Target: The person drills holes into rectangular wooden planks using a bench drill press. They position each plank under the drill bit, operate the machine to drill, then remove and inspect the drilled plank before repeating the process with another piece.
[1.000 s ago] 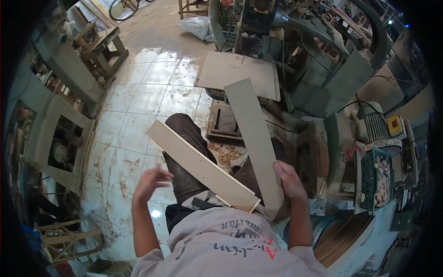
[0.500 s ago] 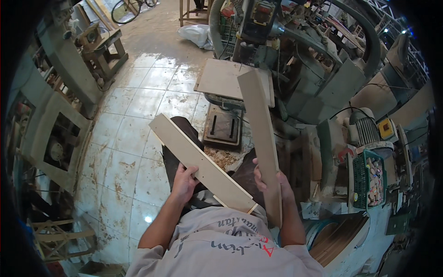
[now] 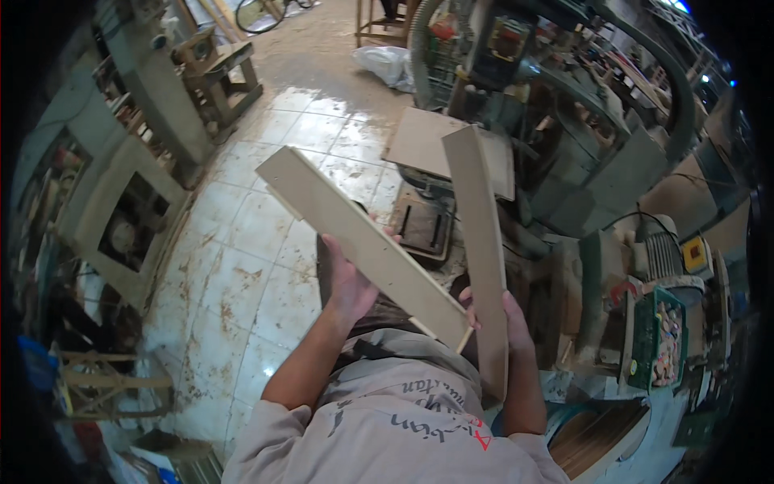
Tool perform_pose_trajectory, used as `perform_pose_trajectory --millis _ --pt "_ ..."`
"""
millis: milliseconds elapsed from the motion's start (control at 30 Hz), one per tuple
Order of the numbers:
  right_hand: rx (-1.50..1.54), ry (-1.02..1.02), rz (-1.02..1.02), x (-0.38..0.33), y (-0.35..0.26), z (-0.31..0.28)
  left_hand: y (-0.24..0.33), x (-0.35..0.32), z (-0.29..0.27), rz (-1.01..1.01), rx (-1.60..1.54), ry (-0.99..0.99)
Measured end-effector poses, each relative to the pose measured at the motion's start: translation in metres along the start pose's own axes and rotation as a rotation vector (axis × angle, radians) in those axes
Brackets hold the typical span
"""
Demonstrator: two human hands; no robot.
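Since before, left hand [image 3: 348,284] has closed under the slanted board [image 3: 363,242]; right hand [image 3: 504,319] clasps the upright board [image 3: 480,242].

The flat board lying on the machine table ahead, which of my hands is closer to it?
Right. The right hand, holding the upright plank, sits just below the flat board. The left hand, holding the slanted plank, is farther left.

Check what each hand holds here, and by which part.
The left hand grips the left board from beneath, about mid-length. The right hand holds the right board at its lower half, fingers wrapped on its edge.
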State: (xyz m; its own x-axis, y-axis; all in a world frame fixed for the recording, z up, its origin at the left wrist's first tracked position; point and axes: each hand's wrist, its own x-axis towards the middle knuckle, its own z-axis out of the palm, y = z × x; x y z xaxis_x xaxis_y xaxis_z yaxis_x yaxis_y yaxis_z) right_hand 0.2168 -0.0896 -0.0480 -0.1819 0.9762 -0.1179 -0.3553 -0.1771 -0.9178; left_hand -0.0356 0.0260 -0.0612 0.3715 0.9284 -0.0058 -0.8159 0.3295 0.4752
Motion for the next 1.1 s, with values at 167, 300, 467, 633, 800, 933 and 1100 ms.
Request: perform_pose_trajectory --millis 167,300,467,633,800,933,1100 --pt "-0.368 0.189 -0.196 0.015 -0.016 0.044 0.005 0.002 0.008 0.006 -0.053 -0.079" --pt "-0.780 0.269 -0.359 0.033 -0.012 0.065 0.001 0.001 0.017 -0.003 -0.081 -0.114" --pt "-1.067 0.300 -0.583 0.061 -0.002 0.096 -0.001 -0.005 0.029 -0.008 0.015 -0.024" --pt "-1.051 0.282 -0.655 0.077 -0.007 0.122 -0.008 -0.002 0.030 -0.038 -0.005 -0.077" --pt "-1.080 0.272 -0.681 0.085 -0.006 0.128 -0.005 -0.001 0.037 0.010 -0.018 -0.070" --pt "-1.078 0.254 -0.667 0.085 -0.006 0.133 -0.003 -0.003 0.036 0.027 -0.013 -0.071" --pt "-1.057 0.239 -0.662 0.085 -0.004 0.133 -0.004 -0.004 0.036 0.051 -0.017 -0.066"
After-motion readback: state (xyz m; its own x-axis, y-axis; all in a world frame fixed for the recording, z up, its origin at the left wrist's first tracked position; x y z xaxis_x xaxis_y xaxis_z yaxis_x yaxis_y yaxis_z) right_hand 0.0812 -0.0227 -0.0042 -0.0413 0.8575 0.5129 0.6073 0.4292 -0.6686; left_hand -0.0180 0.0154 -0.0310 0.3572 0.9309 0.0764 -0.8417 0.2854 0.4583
